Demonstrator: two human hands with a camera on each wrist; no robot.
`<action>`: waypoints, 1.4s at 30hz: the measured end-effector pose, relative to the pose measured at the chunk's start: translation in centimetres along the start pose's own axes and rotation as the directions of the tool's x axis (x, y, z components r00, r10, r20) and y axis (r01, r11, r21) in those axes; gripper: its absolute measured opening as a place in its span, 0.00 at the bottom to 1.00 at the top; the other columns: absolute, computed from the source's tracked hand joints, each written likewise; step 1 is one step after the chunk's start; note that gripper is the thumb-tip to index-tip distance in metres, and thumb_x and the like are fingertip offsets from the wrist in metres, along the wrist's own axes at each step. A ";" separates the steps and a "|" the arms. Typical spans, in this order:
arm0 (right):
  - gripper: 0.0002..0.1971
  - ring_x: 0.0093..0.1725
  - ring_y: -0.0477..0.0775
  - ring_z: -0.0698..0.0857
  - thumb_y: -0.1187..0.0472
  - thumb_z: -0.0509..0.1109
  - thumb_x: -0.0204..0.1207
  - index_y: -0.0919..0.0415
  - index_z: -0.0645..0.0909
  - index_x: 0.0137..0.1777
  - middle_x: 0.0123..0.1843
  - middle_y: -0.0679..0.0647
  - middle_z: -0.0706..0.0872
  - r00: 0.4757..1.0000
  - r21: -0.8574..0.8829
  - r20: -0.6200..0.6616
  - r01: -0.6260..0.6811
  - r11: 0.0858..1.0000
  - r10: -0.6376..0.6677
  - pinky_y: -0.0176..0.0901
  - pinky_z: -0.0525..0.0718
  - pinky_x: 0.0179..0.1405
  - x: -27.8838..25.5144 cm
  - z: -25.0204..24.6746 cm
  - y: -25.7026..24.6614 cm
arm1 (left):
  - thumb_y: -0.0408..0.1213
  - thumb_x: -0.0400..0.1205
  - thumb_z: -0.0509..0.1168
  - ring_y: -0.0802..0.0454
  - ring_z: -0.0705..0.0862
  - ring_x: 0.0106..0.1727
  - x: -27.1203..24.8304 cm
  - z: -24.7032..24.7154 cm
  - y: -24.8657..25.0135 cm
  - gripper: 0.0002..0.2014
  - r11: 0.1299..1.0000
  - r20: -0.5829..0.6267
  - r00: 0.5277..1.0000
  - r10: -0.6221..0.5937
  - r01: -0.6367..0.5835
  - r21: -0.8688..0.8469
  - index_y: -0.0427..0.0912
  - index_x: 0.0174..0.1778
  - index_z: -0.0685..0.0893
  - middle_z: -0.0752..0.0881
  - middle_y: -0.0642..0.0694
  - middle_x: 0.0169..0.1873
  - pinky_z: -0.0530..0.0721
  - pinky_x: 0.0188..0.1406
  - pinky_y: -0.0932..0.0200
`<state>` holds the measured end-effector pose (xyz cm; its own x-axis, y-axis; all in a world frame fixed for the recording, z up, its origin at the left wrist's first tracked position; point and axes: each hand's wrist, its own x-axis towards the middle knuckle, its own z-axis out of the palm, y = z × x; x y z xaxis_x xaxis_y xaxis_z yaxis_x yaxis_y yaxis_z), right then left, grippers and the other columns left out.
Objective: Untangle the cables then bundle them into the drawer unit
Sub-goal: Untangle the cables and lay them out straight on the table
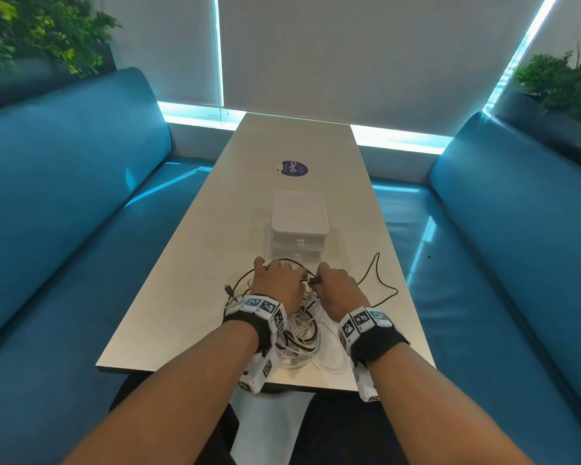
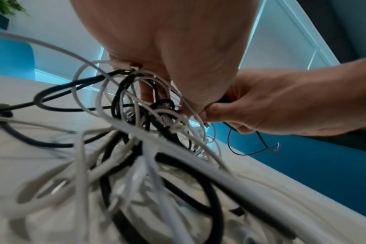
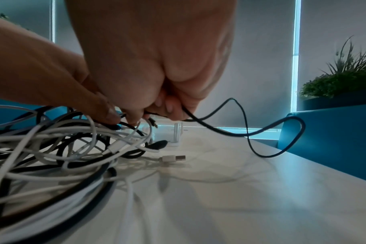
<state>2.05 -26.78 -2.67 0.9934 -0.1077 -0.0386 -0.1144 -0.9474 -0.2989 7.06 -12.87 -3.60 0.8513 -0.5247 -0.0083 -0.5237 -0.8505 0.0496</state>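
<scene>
A tangle of black and white cables (image 1: pixel 299 327) (image 2: pixel 148 148) (image 3: pixel 59 148) lies on the near end of the white table (image 1: pixel 195 250). My left hand (image 1: pixel 277 280) (image 2: pixel 167 69) reaches into the heap with fingers curled among the cables. My right hand (image 1: pixel 336 285) (image 3: pixel 157 102) pinches the plug end of a thin black cable (image 1: pixel 379 280) (image 3: pixel 251 132), which trails in loops to the right. The white drawer unit (image 1: pixel 299 226) stands just beyond both hands, its drawers closed. A loose white USB plug (image 3: pixel 173 158) lies on the table.
A round dark sticker (image 1: pixel 294 168) sits farther along the table. Blue sofas (image 1: pixel 64 196) (image 1: pixel 517 229) flank the table on both sides. Plants (image 1: pixel 564 82) stand behind the sofas, and window blinds close off the far end.
</scene>
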 end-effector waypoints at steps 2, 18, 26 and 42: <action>0.08 0.44 0.68 0.83 0.55 0.61 0.85 0.59 0.70 0.53 0.48 0.63 0.84 1.000 0.017 -0.005 0.005 1.000 -0.005 0.57 0.83 0.42 0.0 -0.1 0.2 | 0.45 0.85 0.57 0.46 0.78 0.65 0.1 0.0 0.1 0.10 0.999 -0.003 1.000 -0.015 0.015 0.043 0.58 0.60 0.80 0.86 0.51 0.55 0.56 0.71 0.33; 0.13 0.45 0.67 0.84 0.49 0.63 0.85 0.61 0.73 0.53 0.49 0.65 0.85 0.991 0.077 -0.069 -0.110 0.991 0.116 0.53 0.83 0.43 -0.5 -2.4 4.5 | 0.43 0.81 0.64 0.43 0.76 0.71 -0.1 -1.0 0.2 0.16 0.974 -0.001 0.998 0.059 -0.057 0.218 0.55 0.66 0.79 0.85 0.51 0.62 0.50 0.77 0.26; 0.19 0.49 0.65 0.87 0.54 0.63 0.84 0.55 0.66 0.72 0.50 0.62 0.87 0.993 0.079 -0.089 -0.065 0.995 0.072 0.55 0.85 0.47 -1.2 -0.9 2.1 | 0.37 0.81 0.62 0.41 0.75 0.73 -0.4 -1.2 0.5 0.16 0.967 0.018 0.999 0.042 -0.045 0.251 0.53 0.64 0.82 0.86 0.49 0.62 0.52 0.79 0.28; 0.10 0.49 0.69 0.85 0.55 0.58 0.87 0.61 0.73 0.58 0.52 0.64 0.85 1.000 -0.039 0.026 0.006 0.999 -0.005 0.56 0.83 0.44 0.2 -0.3 -0.8 | 0.44 0.83 0.61 0.44 0.76 0.70 -0.6 -0.6 0.0 0.12 0.976 -0.045 0.997 0.066 -0.055 0.209 0.53 0.61 0.83 0.86 0.50 0.59 0.53 0.77 0.30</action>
<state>2.32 -26.16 -2.18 0.9935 -0.0952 -0.0619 -0.1083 -0.9590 -0.2619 6.58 -12.57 -2.97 0.8157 -0.5771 0.0394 -0.5650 -0.8095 -0.1595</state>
